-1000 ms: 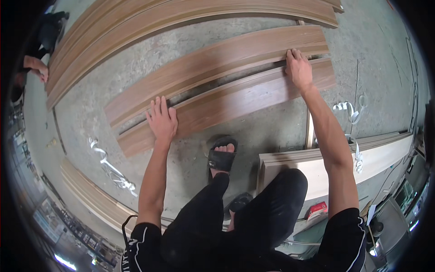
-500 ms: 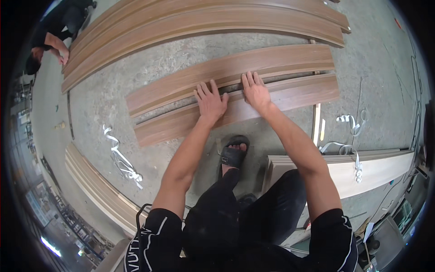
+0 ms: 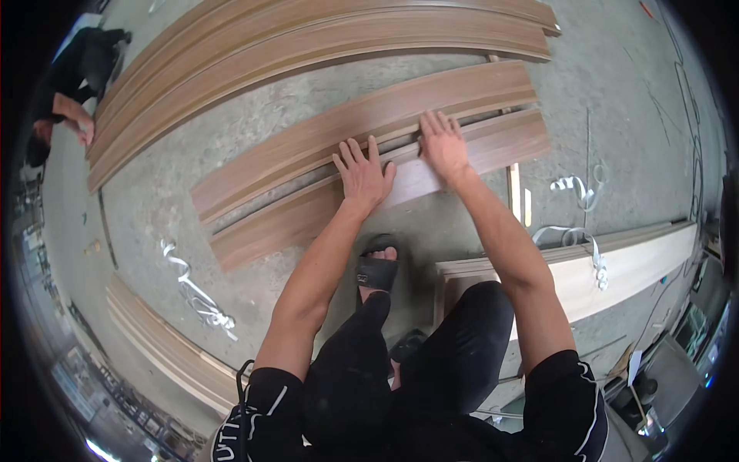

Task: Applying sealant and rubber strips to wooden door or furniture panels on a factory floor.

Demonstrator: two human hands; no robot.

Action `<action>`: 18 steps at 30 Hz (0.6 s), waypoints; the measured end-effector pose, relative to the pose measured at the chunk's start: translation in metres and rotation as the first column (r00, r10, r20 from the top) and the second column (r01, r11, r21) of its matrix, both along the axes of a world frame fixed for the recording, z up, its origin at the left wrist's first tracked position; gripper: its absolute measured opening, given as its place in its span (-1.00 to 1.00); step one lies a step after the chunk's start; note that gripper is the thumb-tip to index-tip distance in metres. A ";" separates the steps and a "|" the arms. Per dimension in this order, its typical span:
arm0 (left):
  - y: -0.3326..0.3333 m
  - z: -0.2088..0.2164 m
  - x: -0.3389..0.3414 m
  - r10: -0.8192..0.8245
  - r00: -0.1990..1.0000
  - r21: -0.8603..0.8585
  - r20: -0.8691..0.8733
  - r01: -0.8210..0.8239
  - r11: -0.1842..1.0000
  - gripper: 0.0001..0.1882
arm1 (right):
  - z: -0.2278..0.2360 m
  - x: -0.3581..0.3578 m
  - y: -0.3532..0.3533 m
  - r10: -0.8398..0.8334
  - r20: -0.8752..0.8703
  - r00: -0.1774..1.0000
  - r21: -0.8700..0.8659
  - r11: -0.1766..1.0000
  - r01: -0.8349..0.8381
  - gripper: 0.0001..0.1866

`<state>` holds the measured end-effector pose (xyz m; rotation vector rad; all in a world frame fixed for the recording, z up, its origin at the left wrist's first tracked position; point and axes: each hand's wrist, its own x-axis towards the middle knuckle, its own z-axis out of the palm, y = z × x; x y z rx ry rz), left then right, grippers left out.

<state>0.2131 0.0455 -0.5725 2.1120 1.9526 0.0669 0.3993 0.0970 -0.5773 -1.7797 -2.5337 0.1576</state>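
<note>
Two brown wood-grain boards lie roughly parallel on the floor in front of me, a narrow gap between them. My left hand, fingers spread, lies over the near board, its fingertips reaching across the gap to the lower edge of the far board. Further right, my right hand rests across the same gap, its outstretched fingers touching the far board and its thumb side over the near one. Neither hand is wrapped round a board.
Several longer brown boards lie beyond, with a crouching person at their left end. Pale boards are stacked at right and lower left. Curled white strapping litters the floor. A light wooden strip sticks out under the boards.
The whole view has shifted, so the boards sit further left in it. Both hands have slid a little to the right along the boards.
</note>
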 end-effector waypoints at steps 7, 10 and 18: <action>0.006 0.005 0.015 -0.038 0.994 -0.025 -0.099 0.035 0.999 -0.25 | -0.006 0.042 0.001 -0.071 -0.016 0.997 0.048 0.996 0.072 -0.44; -0.006 -0.012 -0.001 -0.043 0.997 0.082 -0.067 0.048 0.995 -0.27 | -0.004 0.049 0.011 -0.105 -0.041 0.994 -0.029 0.994 0.104 -0.38; -0.010 -0.013 -0.001 -0.015 1.000 0.201 -0.015 0.017 0.979 -0.32 | -0.007 0.123 0.039 -0.193 -0.108 0.975 0.137 0.969 0.207 -0.34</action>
